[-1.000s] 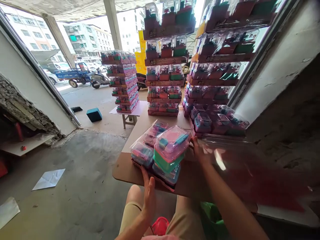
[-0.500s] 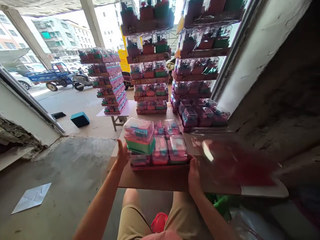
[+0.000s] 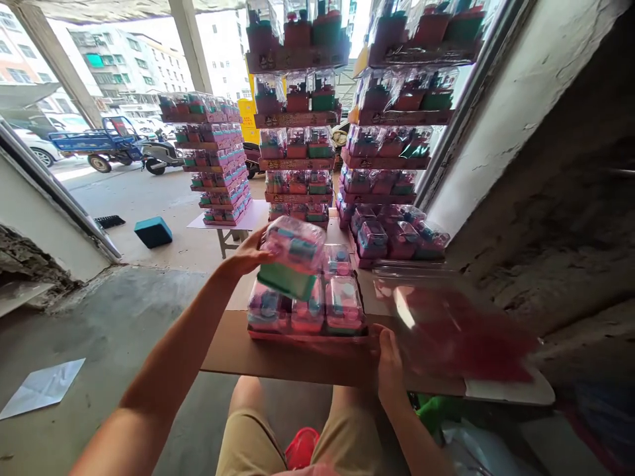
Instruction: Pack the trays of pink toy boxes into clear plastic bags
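Observation:
My left hand [image 3: 247, 254] is closed on a clear plastic box with a green base [image 3: 292, 256], lifted and tilted above a red tray [image 3: 307, 336] packed with several similar pink and clear boxes [image 3: 342, 305]. My right hand [image 3: 387, 362] rests at the tray's near right corner on the brown board [image 3: 238, 349], fingers pressed against the tray edge. The tray lies square to me on the board.
Tall stacks of filled trays [image 3: 297, 112] [image 3: 397, 132] rise behind the board, with another stack [image 3: 213, 158] on a small table at left. Red-tinted clear lids [image 3: 456, 330] lie to the right. A wall [image 3: 546, 165] stands at right. Paper sheets [image 3: 42, 387] lie on the concrete floor.
The tray was turned square to me and pulled closer. My left hand took hold of the green-based box and lifted it off the tray. My right hand slid to the tray's near right corner.

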Demonstrator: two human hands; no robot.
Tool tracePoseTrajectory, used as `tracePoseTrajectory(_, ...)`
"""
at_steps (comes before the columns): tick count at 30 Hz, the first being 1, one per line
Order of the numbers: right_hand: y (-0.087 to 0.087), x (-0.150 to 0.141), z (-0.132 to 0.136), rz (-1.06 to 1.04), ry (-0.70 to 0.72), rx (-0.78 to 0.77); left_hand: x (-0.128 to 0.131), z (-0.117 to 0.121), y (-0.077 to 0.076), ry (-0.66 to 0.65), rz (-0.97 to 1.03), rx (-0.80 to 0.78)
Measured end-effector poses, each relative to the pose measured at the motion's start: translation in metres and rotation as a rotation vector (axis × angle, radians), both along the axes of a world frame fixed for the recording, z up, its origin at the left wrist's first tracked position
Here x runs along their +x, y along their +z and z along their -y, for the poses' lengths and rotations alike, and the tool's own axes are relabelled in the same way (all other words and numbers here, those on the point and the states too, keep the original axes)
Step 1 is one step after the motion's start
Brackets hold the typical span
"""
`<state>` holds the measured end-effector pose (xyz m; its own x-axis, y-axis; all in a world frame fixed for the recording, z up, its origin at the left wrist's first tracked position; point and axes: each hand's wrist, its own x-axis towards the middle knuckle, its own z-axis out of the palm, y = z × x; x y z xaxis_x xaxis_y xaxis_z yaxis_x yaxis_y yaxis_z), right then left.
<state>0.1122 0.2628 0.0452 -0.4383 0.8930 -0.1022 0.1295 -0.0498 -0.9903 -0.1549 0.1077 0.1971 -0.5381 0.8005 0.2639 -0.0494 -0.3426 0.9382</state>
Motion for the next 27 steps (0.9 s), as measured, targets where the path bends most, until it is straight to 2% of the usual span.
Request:
tracePoseTrajectory(2,0.002,0.001,-0.003,0.002,0.02,0.01,0.006,-0.029,0.007,0.002,-0.074,0.048)
tracePoseTrajectory(5,0.004,0.002,-0.007,-0.01,0.042,0.022,0.008,-0.067,0.002,0.066,-0.139,0.048)
tracePoseTrajectory(7,0.003,0.003,-0.01,-0.015,0.031,0.03,0.008,-0.081,-0.007,0.077,-0.167,-0.041)
tracePoseTrajectory(9,0.001,0.004,-0.011,-0.012,0.024,0.035,0.009,-0.084,-0.015,0.053,-0.196,-0.113)
tracePoseTrajectory(12,-0.001,0.005,-0.012,0.007,0.058,0.02,0.01,-0.067,-0.017,0.047,-0.19,-0.126)
tracePoseTrajectory(14,-0.001,0.004,-0.012,0.019,0.091,0.035,0.008,-0.042,-0.017,0.13,-0.145,-0.097)
tracePoseTrajectory(15,-0.001,0.004,-0.012,0.022,0.112,0.053,0.008,-0.026,-0.02,0.214,-0.118,-0.075)
tracePoseTrajectory(17,-0.002,0.003,-0.013,0.021,0.17,0.086,0.012,0.007,-0.035,0.468,-0.049,-0.028)
tracePoseTrajectory(20,-0.006,0.003,-0.017,0.011,0.269,0.096,0.037,0.048,-0.08,0.856,0.21,0.003)
tracePoseTrajectory(21,-0.008,0.002,-0.018,0.006,0.29,0.1,0.049,0.057,-0.097,0.862,0.328,-0.017)
tracePoseTrajectory(23,-0.01,0.001,-0.021,-0.005,0.302,0.121,0.074,0.064,-0.126,0.63,0.478,-0.058)
tracePoseTrajectory(24,-0.011,0.0,-0.023,-0.006,0.294,0.134,0.085,0.065,-0.136,0.565,0.509,-0.053)
tracePoseTrajectory(25,-0.01,-0.001,-0.025,0.0,0.282,0.146,0.094,0.063,-0.142,0.507,0.532,-0.055)
tracePoseTrajectory(27,-0.009,-0.004,-0.028,0.026,0.246,0.165,0.102,0.058,-0.145,0.485,0.529,-0.042)
